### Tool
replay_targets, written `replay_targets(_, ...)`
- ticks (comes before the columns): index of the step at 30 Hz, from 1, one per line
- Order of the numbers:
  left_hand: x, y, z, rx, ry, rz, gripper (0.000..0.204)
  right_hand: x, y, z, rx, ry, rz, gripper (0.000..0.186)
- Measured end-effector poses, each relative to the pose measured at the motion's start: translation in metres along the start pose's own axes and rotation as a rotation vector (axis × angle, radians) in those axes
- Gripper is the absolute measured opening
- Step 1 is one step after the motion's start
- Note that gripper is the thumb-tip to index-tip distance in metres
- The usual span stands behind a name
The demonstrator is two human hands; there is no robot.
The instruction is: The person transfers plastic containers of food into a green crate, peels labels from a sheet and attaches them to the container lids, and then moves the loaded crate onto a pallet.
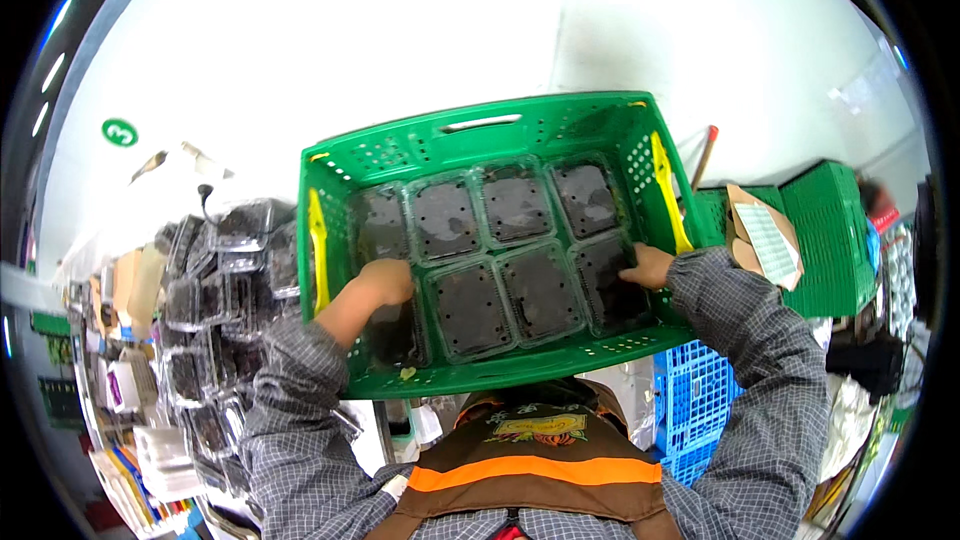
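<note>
A green plastic crate (470,377) sits in front of me, with several clear plastic punnets (447,215) laid in two rows inside. Their tops have small holes and look dark within. My left hand (386,283) reaches over the crate's left side, curled down at the front-left punnet (396,338); its fingertips are hidden. On the opposite side, my right hand (649,267) has its thumb and fingers closed at the outer edge of the front-right punnet (612,285).
Yellow handles (671,192) stand at both crate ends. Stacked clear punnets (200,300) fill the left side. Another green crate (825,240) is at the right, beside cardboard with a white sheet (768,242). Below lies a blue crate (693,390). A white wall (450,30) rises behind.
</note>
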State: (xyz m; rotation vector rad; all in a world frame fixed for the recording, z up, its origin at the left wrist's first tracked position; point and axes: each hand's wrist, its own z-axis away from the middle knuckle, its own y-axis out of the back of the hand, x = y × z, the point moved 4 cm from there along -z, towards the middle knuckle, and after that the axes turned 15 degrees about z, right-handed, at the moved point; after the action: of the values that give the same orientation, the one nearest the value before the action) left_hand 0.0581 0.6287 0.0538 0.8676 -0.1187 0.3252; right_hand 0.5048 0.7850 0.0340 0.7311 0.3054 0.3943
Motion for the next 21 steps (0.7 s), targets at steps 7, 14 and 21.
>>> replay_targets(7,0.005,0.015,0.003,0.115,-0.138,0.017,0.035,-0.033,0.007,0.035,0.161,-0.033,0.171,0.085)
replay_targets(14,0.077,0.043,0.032,0.406,-0.268,0.181,0.031,-0.057,0.058,0.114,0.5,0.076,0.081,0.043)
replay_targets(21,0.256,0.047,-0.003,0.425,-0.616,0.456,0.04,0.053,0.056,0.24,1.304,0.205,-0.463,0.022)
